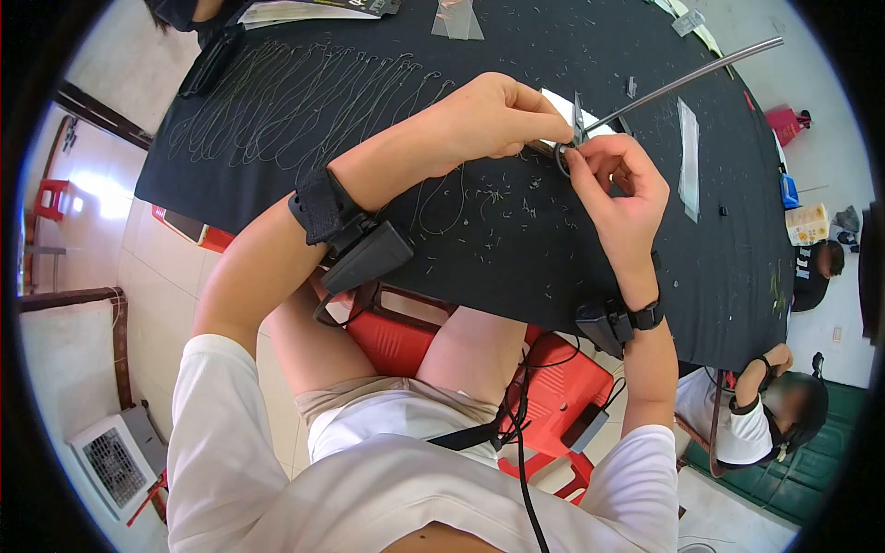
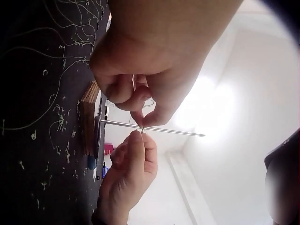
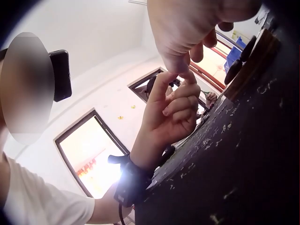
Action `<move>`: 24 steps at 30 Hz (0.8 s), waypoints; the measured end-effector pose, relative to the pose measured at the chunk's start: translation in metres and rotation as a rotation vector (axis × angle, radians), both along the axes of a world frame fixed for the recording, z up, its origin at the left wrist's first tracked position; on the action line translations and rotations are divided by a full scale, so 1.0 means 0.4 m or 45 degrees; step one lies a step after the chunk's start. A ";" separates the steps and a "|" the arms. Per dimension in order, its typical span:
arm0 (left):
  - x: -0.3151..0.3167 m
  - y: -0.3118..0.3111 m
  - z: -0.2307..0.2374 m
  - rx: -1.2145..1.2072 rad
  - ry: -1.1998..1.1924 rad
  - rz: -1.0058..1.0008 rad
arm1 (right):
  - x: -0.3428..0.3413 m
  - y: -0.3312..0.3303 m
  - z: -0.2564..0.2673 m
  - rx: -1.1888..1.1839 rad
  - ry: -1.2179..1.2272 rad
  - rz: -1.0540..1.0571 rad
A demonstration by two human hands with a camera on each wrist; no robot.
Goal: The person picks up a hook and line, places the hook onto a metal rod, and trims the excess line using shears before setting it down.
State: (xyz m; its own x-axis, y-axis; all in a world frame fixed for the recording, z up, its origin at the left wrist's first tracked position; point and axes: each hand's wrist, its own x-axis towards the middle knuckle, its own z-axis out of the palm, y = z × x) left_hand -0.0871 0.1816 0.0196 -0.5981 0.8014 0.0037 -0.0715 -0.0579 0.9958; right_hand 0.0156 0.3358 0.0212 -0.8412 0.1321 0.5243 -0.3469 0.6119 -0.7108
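Note:
A thin metal rod [image 1: 691,81] juts out over the black-covered table, and both hands meet at its lower part. My left hand [image 1: 489,120] pinches a thin cord [image 2: 142,130] right at the rod, thumb against forefinger. From the other side my right hand [image 1: 627,184] pinches at the same spot, its other fingers curled. Most of the cord is hidden by the fingertips. Just beyond the hands lie scissors [image 1: 578,118] on a wooden block [image 2: 89,117] with a white top.
Several looped cords [image 1: 295,101] lie in a row at the left of the black tablecloth [image 1: 516,267]. Small cord clippings are scattered around. A clear plastic strip [image 1: 689,157] lies to the right. Another person [image 1: 747,415] sits at the right side.

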 end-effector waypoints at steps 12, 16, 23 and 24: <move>-0.009 -0.002 -0.005 -0.034 -0.053 -0.114 | 0.001 -0.006 0.004 0.007 -0.019 0.006; -0.005 -0.002 0.000 -0.024 -0.067 -0.099 | 0.001 -0.004 0.006 0.033 -0.007 0.003; -0.010 -0.003 -0.005 0.009 -0.089 -0.140 | 0.002 -0.002 0.006 0.047 0.012 0.000; -0.007 -0.002 -0.003 -0.008 -0.058 -0.117 | 0.003 -0.002 0.007 0.055 0.012 0.002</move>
